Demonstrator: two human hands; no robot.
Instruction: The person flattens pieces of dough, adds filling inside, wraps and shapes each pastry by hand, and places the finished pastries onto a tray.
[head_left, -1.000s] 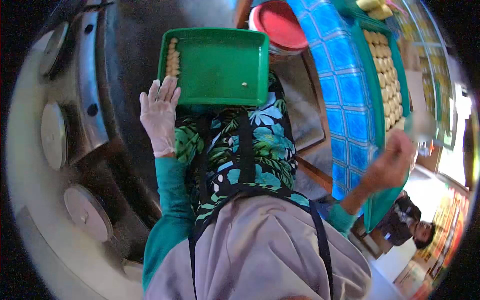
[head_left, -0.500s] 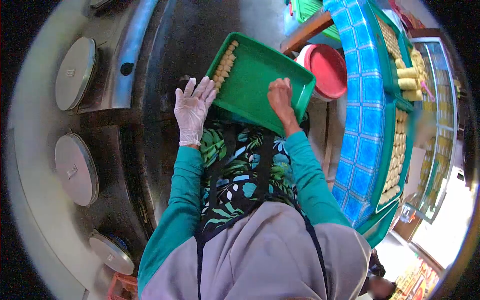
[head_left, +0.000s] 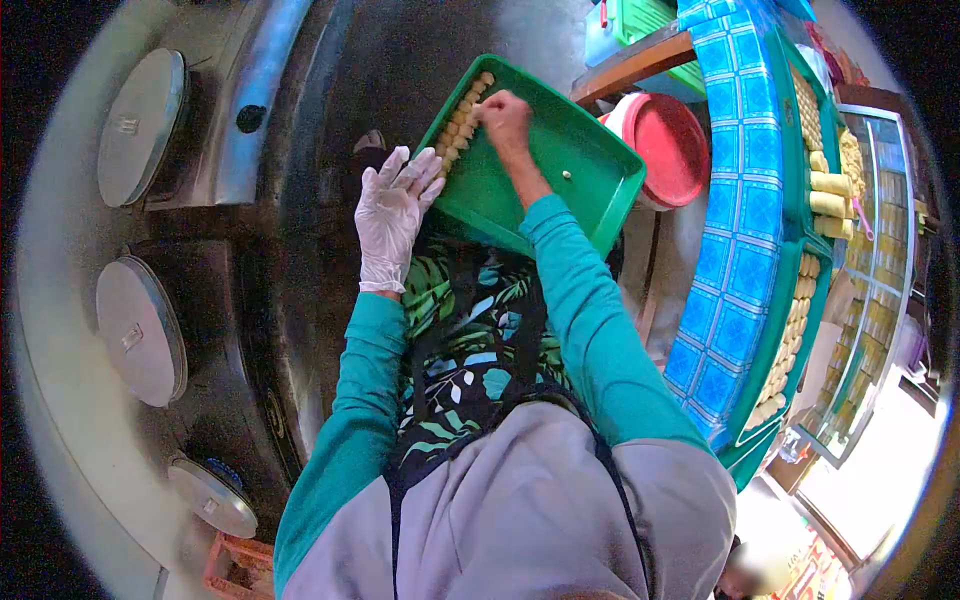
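Note:
On my lap rests a green tray, tilted, with two rows of small pale dough pieces along its left side. My left hand, in a clear white glove, lies against the tray's lower left corner, fingers spread and holding nothing. Bare and with fingers curled together, my right hand is over the tray, right beside the upper part of the rows. Whatever its fingertips pinch is hidden. One tiny pale bit lies alone on the tray floor to the right.
Right of me runs a table with a blue checked cloth, bearing green trays of dough pieces and yellow rolls. A red-lidded bucket stands beside it. Large round lidded containers line the left side. An orange crate is lower left.
My right hand has moved left and up across the tray to the dough rows. A tiny bit now shows on the tray floor. My left hand stays at the corner.

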